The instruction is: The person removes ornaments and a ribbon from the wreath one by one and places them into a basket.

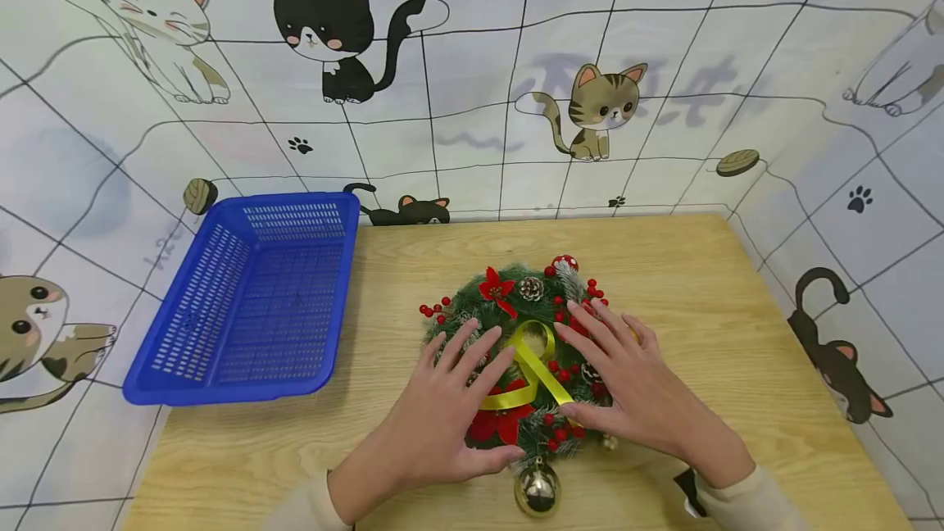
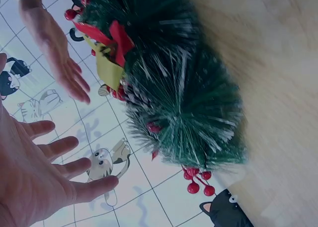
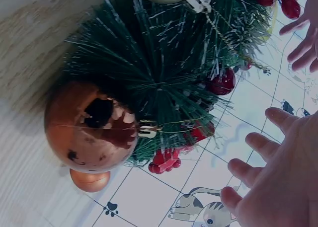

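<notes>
In the head view's lower centre, a wreath [image 1: 546, 310] is lying on the table [image 1: 664, 269], which is apparently bearing its weight: the left hand [image 1: 442, 424] and right hand [image 1: 637, 388] are hovering over opposite sides, fingers spread wide, holding nothing.

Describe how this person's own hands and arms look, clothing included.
The bare left hand and bare right hand show no gloves or rings. A pale cream fabric left sleeve and matching right sleeve cover the forearms, their cuffs ending short of the hands.
</notes>
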Demonstrator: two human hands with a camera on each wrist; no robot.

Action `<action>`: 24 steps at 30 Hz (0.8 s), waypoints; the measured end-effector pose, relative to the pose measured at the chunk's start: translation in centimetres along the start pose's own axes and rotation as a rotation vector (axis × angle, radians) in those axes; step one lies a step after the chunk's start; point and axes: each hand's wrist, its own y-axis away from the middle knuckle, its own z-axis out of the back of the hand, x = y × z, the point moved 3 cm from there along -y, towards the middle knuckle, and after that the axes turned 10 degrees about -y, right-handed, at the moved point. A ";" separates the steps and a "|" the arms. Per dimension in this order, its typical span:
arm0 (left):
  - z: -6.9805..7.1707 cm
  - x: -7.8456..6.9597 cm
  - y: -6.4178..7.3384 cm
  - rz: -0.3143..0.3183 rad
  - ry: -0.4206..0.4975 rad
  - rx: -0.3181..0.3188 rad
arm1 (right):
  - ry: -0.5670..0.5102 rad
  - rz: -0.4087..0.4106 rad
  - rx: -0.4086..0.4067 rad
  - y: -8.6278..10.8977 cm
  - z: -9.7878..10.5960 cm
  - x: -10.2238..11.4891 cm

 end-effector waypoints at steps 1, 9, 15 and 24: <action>0.0 -0.2 0.2 0.002 0.005 0.002 | -0.004 -0.001 0.000 0.1 -0.1 -0.1; 0.1 -1.4 1.5 0.039 0.015 -0.052 | 0.004 0.023 -0.016 0.2 -0.7 -0.8; -0.2 -1.9 2.1 0.059 0.030 -0.075 | -0.020 0.010 -0.003 0.4 -1.0 -1.5; -1.1 -3.1 2.4 0.014 0.066 -0.113 | -0.037 -0.033 -0.002 0.8 -1.5 -2.8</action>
